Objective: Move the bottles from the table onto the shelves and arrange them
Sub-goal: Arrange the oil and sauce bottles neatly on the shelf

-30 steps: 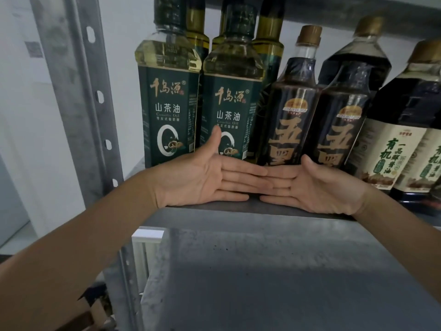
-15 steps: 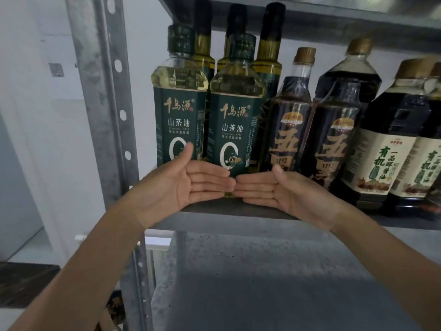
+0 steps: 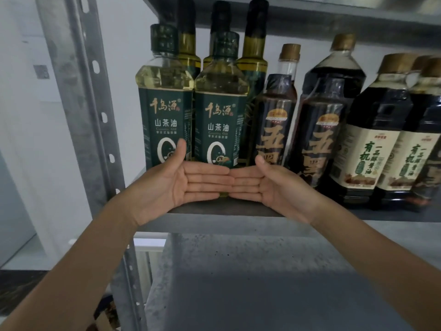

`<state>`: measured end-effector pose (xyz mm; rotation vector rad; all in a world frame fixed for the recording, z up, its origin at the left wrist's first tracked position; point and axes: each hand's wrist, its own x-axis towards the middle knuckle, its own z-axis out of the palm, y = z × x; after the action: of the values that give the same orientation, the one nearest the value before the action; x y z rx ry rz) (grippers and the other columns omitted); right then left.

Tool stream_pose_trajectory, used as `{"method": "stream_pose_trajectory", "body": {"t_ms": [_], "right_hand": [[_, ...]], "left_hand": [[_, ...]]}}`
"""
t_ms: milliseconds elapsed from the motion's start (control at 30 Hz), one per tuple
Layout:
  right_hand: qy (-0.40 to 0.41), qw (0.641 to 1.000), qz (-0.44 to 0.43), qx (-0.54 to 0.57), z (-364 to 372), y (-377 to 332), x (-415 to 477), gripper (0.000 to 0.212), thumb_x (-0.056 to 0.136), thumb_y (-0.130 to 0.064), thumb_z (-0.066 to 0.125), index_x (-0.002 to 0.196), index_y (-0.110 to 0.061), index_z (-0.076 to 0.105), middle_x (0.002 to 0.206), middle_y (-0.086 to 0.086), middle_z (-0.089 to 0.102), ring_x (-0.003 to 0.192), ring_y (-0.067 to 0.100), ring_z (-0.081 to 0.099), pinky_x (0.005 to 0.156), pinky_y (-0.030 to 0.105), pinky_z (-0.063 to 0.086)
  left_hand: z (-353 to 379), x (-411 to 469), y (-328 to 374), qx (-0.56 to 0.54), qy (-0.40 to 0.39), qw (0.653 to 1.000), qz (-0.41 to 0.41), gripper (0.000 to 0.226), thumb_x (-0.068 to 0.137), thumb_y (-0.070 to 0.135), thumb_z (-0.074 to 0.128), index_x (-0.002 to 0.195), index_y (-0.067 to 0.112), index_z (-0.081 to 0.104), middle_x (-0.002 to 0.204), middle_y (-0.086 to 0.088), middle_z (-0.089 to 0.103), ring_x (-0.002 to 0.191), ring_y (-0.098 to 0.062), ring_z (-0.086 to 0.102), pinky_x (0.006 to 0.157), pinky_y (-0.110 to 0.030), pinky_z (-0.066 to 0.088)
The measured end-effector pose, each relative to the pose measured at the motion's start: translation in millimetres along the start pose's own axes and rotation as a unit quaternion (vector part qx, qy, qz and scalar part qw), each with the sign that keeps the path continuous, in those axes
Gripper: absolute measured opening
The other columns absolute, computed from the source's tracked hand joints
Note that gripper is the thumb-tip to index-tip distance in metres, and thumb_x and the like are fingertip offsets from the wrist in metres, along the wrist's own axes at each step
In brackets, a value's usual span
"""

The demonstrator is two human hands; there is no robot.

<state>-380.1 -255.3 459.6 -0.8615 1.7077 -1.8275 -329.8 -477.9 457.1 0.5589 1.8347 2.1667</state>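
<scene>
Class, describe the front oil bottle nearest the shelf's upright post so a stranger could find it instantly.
Find the perforated grey metal upright post. Just right of it stands a clear plastic bottle of pale yellow oil with a dark green label. Its identical twin stands further right.

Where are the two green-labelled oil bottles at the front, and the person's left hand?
Left green-labelled oil bottle (image 3: 166,120): head view, on its green label.
Right green-labelled oil bottle (image 3: 219,125): head view, on its green label.
Left hand (image 3: 177,187): head view, on the open palm.
</scene>
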Motion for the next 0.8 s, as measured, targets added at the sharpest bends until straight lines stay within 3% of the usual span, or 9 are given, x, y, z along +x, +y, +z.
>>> {"method": "stream_pose_trajectory", "body": {"t_ms": [167,367,800], "right_hand": [[-0.006,0.999,0.004,-0.046,-22.0,-3.1,-33.6,0.064,0.081,-0.055,0.049,0.117,-0.005,0.064,0.119,0.017,0.065,0.116,0.028,0.060,0.099,0.033,0.048],[0.040,0.997,-0.007,-0.060,-77.6,-13.9,-95.6,0.066,0.071,-0.067,0.065,0.111,-0.015,0.071,0.118,0.015,0.066,0.115,0.027,0.060,0.094,0.030,0.049],[0.066,0.998,-0.003,-0.019,-110.7,-14.2,-95.2,0.052,0.075,-0.053,0.060,0.103,-0.012,0.074,0.112,0.016,0.068,0.109,0.027,0.064,0.089,0.029,0.052]], "left_hand": [[20.9,15.2,-3.2,0.086,-0.103,0.991,-0.023,0.085,0.090,0.060,0.006,0.128,0.005,0.059,0.131,-0.017,0.059,0.127,-0.027,0.053,0.106,-0.038,0.042],[78.3,64.5,-12.5,0.130,-0.166,0.977,-0.032,0.083,0.088,0.060,0.012,0.134,0.004,0.052,0.133,-0.011,0.058,0.128,-0.019,0.052,0.109,-0.033,0.040],[127.0,109.6,-27.6,0.122,-0.165,0.978,-0.036,0.083,0.084,0.061,0.020,0.136,0.002,0.049,0.137,-0.007,0.056,0.127,-0.013,0.053,0.107,-0.029,0.041]]}}
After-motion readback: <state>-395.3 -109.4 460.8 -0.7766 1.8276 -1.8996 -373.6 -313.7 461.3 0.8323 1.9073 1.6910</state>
